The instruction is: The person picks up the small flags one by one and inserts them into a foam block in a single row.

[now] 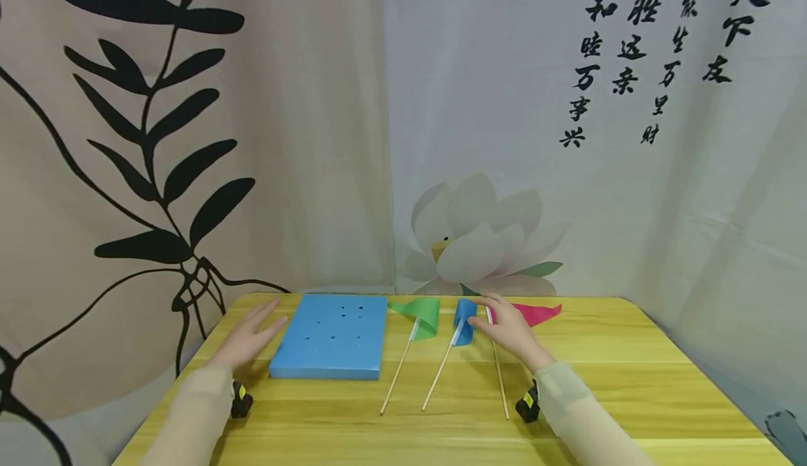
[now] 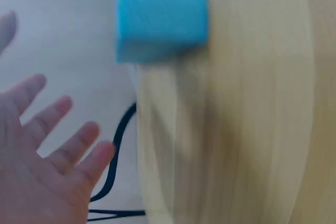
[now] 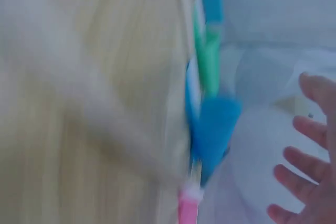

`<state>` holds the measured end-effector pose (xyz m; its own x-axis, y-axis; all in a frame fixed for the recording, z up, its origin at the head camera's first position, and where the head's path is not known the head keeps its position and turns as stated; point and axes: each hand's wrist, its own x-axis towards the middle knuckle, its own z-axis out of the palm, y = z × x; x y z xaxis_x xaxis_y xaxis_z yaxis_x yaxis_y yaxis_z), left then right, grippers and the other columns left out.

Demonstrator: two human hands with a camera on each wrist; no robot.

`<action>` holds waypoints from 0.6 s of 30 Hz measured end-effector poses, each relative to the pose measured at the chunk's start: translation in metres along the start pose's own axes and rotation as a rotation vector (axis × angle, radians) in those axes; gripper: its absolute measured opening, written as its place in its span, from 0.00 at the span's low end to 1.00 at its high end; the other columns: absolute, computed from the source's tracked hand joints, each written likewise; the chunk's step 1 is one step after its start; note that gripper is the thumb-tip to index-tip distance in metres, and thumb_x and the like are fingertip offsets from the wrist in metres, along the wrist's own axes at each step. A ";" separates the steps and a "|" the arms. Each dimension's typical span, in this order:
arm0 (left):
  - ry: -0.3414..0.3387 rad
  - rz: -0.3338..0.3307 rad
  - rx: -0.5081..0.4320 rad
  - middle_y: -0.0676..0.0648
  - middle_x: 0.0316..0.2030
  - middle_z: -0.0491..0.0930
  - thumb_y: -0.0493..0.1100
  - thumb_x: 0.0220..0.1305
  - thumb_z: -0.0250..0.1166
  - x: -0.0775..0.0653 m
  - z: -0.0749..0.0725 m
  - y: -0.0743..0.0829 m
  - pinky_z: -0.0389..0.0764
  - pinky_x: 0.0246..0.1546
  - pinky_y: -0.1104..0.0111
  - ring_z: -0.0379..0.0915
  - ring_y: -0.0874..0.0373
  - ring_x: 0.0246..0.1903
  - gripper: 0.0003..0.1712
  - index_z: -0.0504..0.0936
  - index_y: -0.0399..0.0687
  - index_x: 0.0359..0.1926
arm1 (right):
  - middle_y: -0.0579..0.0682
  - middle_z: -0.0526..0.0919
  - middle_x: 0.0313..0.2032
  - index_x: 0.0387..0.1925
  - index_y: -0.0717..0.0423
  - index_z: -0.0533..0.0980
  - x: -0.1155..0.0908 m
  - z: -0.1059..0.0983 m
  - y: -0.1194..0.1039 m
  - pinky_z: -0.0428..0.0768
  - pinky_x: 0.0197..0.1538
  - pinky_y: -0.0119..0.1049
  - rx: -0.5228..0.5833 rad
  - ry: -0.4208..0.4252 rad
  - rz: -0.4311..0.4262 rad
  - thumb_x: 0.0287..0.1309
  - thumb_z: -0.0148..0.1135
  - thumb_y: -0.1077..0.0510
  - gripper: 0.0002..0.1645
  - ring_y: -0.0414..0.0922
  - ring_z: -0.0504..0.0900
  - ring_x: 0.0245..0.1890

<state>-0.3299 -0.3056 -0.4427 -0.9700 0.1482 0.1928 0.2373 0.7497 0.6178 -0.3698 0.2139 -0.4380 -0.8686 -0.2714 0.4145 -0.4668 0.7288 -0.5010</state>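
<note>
A blue foam block (image 1: 330, 340) with several small holes lies on the table, left of centre. Beside its left edge, my left hand (image 1: 249, 336) hovers with fingers spread, and the left wrist view shows that hand (image 2: 58, 150) apart from the block (image 2: 161, 17). To the right of the block lie three small flags on sticks: a green flag (image 1: 425, 315), a blue flag (image 1: 465, 322) and a red-pink flag (image 1: 536, 314). Over the red-pink flag's stick my right hand (image 1: 512, 329) is held with fingers extended, partly covering that flag. Its fingers (image 3: 299, 174) grip nothing in the right wrist view.
The yellow wood-grain table (image 1: 630, 382) has rounded far corners. Behind it hangs a pale curtain (image 1: 315, 136) with black leaf prints, a lotus and black characters. Each wrist wears a small black camera, such as the left one (image 1: 242, 401).
</note>
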 end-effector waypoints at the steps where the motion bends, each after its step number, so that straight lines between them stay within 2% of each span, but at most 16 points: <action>1: 0.004 -0.014 -0.028 0.33 0.73 0.49 0.62 0.73 0.48 -0.001 0.001 0.001 0.56 0.58 0.31 0.47 0.30 0.67 0.41 0.48 0.49 0.77 | 0.59 0.75 0.59 0.56 0.60 0.78 0.001 0.005 -0.006 0.70 0.60 0.59 0.056 0.001 0.010 0.59 0.67 0.49 0.28 0.61 0.72 0.60; 5: 0.000 -0.103 -0.179 0.34 0.71 0.53 0.63 0.72 0.49 -0.007 0.006 0.005 0.69 0.56 0.40 0.57 0.33 0.64 0.42 0.51 0.45 0.76 | 0.56 0.81 0.51 0.54 0.58 0.80 0.001 0.026 -0.028 0.77 0.53 0.54 0.259 -0.026 0.050 0.60 0.67 0.54 0.22 0.57 0.78 0.52; 9: -0.020 -0.152 -0.314 0.33 0.70 0.56 0.59 0.73 0.52 -0.013 0.011 0.005 0.74 0.55 0.49 0.60 0.34 0.63 0.41 0.53 0.40 0.75 | 0.57 0.83 0.47 0.51 0.57 0.80 0.002 0.045 -0.046 0.81 0.45 0.46 0.367 -0.085 0.070 0.61 0.65 0.56 0.18 0.51 0.80 0.45; 14: -0.009 -0.165 -0.376 0.32 0.65 0.62 0.54 0.72 0.55 -0.017 0.019 -0.002 0.77 0.54 0.55 0.66 0.38 0.59 0.38 0.57 0.35 0.73 | 0.56 0.84 0.43 0.49 0.62 0.81 0.004 0.062 -0.061 0.82 0.42 0.42 0.424 -0.121 0.077 0.61 0.65 0.56 0.17 0.47 0.81 0.41; 18: 0.009 -0.172 -0.392 0.33 0.61 0.67 0.51 0.71 0.58 -0.015 0.024 -0.008 0.79 0.49 0.60 0.70 0.42 0.55 0.37 0.59 0.35 0.72 | 0.55 0.85 0.41 0.48 0.66 0.81 0.008 0.072 -0.069 0.82 0.40 0.42 0.460 -0.136 0.102 0.61 0.64 0.59 0.17 0.50 0.82 0.40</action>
<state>-0.3184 -0.2982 -0.4689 -0.9971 0.0360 0.0673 0.0763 0.4611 0.8841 -0.3562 0.1167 -0.4549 -0.9131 -0.3155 0.2584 -0.3769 0.4109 -0.8301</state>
